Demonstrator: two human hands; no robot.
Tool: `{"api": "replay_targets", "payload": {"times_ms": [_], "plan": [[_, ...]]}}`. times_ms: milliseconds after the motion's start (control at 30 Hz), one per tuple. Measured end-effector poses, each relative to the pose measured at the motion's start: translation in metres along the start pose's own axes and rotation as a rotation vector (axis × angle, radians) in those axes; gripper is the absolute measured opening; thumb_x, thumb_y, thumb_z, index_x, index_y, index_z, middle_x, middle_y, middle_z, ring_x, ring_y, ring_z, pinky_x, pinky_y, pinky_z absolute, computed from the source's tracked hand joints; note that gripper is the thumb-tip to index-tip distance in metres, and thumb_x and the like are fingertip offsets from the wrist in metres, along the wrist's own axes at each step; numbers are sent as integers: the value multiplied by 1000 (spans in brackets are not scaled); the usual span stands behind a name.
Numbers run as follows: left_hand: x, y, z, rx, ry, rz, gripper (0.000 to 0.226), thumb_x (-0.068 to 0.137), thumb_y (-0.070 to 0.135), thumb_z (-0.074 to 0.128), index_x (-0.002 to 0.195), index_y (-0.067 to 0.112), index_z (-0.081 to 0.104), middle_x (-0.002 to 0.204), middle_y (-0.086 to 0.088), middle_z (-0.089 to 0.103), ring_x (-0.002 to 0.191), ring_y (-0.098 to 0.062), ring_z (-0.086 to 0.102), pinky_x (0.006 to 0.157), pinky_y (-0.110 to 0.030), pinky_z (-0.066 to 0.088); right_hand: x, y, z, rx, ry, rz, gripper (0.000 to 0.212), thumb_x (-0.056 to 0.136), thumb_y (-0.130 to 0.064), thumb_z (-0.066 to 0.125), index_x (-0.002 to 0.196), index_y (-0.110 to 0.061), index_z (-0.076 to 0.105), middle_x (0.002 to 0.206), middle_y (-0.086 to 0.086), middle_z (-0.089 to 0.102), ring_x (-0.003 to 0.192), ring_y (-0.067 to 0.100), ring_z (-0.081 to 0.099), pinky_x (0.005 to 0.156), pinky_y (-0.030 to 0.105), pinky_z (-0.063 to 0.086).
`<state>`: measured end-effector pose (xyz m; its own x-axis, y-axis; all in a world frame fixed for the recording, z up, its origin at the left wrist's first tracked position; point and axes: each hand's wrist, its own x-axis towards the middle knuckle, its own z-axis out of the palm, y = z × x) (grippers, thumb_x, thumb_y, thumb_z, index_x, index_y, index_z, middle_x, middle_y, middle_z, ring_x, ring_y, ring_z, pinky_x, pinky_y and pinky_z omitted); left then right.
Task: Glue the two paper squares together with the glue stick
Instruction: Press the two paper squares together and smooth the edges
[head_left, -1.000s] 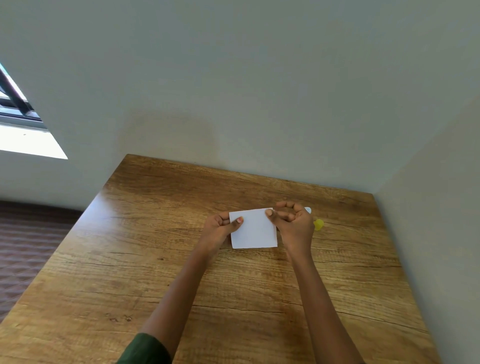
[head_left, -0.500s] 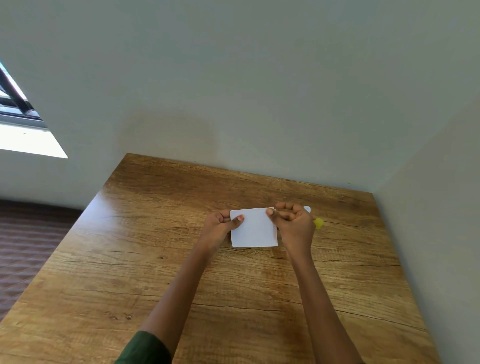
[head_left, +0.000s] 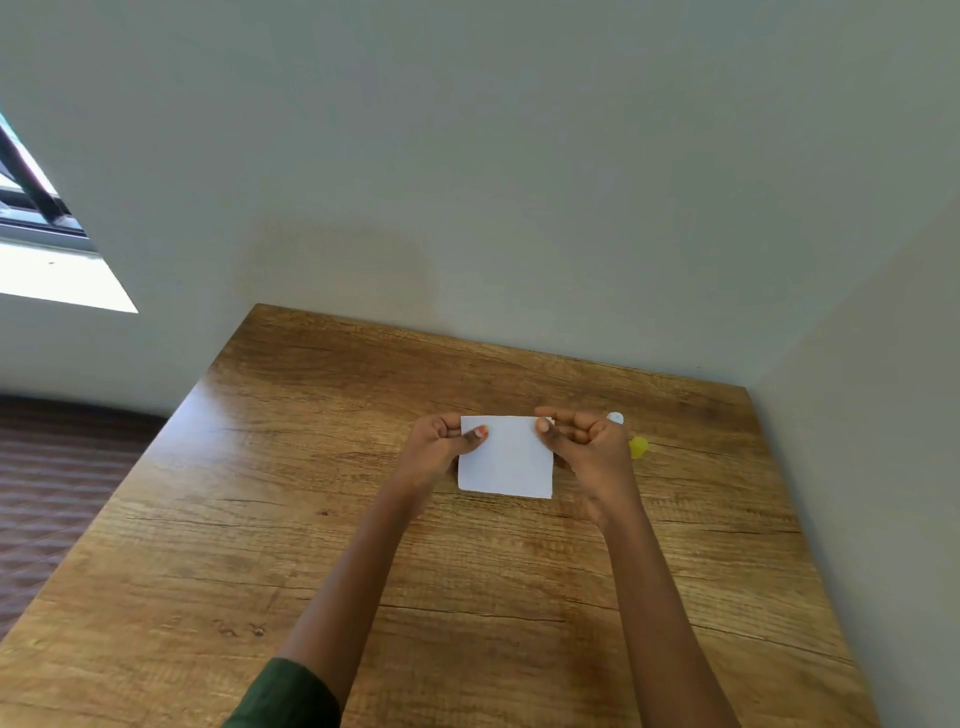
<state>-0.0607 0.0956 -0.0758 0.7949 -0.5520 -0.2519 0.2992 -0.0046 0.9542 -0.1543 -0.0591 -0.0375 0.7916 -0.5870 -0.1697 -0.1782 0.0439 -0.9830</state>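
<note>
White paper square (head_left: 506, 460), left hand (head_left: 434, 451) and right hand (head_left: 595, 453) pinching its top corners, wooden table (head_left: 467, 597) beneath

mostly tucked behind right hand (head_left: 597, 452): glue stick (head_left: 639, 447) | paper (head_left: 506, 460): one sheet or two, no telling | chopped by bottom edge: sleeve (head_left: 285, 696)

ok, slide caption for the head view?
Left hand and right hand pinch the white paper square by its far corners at the brown wooden table.
</note>
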Motion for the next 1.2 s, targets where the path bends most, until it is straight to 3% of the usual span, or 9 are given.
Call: {"api": "replay_targets", "payload": {"times_ms": [167, 300, 500, 700, 1033, 1200], "plan": [[-2, 3, 1, 28, -42, 12, 15, 87, 16, 62, 98, 8, 69, 92, -10, 72, 80, -18, 67, 64, -28, 53, 0, -1, -1, -22, 9, 37, 17, 77, -14, 75, 93, -9, 72, 88, 5, 74, 78, 10, 69, 56, 17, 51], [-1, 5, 3, 29, 3, 25, 23, 84, 18, 66, 97, 0, 67, 90, -12, 73, 79, -19, 68, 65, -31, 52, 0, -1, -1, -45, 26, 23, 13, 76, -16, 76, 87, -11, 72, 86, 6, 74, 76, 12, 70, 54, 16, 51], [1, 4, 8, 61, 116, 54, 25, 82, 19, 69, 89, -5, 67, 84, -17, 71, 75, -25, 65, 63, -32, 49, 1, 3, 2, -81, 59, 14, 10, 74, -19, 78, 79, -12, 72, 83, 8, 75, 83, 20, 71, 72, 35, 58], [1, 12, 9, 110, 148, 67, 22, 83, 19, 69, 81, -3, 68, 80, -16, 69, 70, -22, 61, 57, -29, 43, -2, -1, 5, -48, 70, 23, 10, 76, -15, 76, 73, -7, 71, 78, 2, 73, 73, 10, 69, 53, 18, 51], [1, 17, 11, 185, 136, 78, 29, 84, 22, 67, 84, -8, 67, 85, -22, 70, 71, -21, 59, 58, -29, 41, -4, 1, 6, -62, 119, 12, 21, 78, -17, 75, 63, -8, 65, 67, 2, 67, 66, 12, 66, 52, 22, 52], [-1, 21, 12, 212, 128, 81, 21, 85, 21, 66, 77, 1, 69, 72, -6, 67, 67, -18, 58, 55, -25, 40, -5, 1, 6, -60, 139, 11, 21, 78, -17, 75, 63, -7, 65, 65, 3, 67, 64, 11, 65, 51, 23, 52]]}}
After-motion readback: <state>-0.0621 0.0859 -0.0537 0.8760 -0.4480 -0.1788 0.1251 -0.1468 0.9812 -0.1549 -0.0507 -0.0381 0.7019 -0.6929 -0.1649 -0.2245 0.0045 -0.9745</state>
